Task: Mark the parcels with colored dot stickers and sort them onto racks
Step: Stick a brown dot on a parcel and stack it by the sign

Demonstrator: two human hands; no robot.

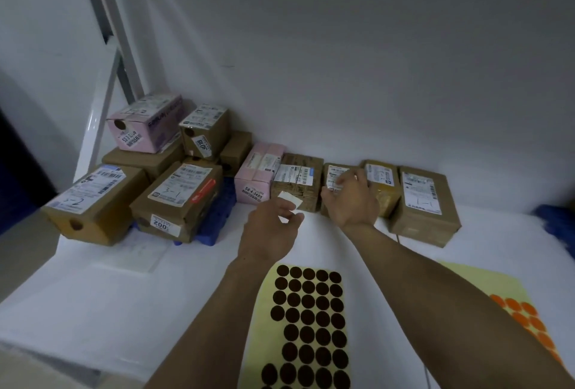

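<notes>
A row of brown parcels stands against the wall on the white table. My right hand reaches onto a small brown parcel in the middle of that row, fingers curled over its label. My left hand hovers in front of a taped brown parcel and pinches a small white paper slip. A yellow sheet of dark brown dot stickers lies near me between my forearms. Under my right forearm lies a sheet of orange dot stickers.
A pink parcel sits left of the taped one. Stacked parcels, some bearing brown dots, pile up at the left on a blue pallet. Two more brown parcels stand at the right. A white rack post rises at the left.
</notes>
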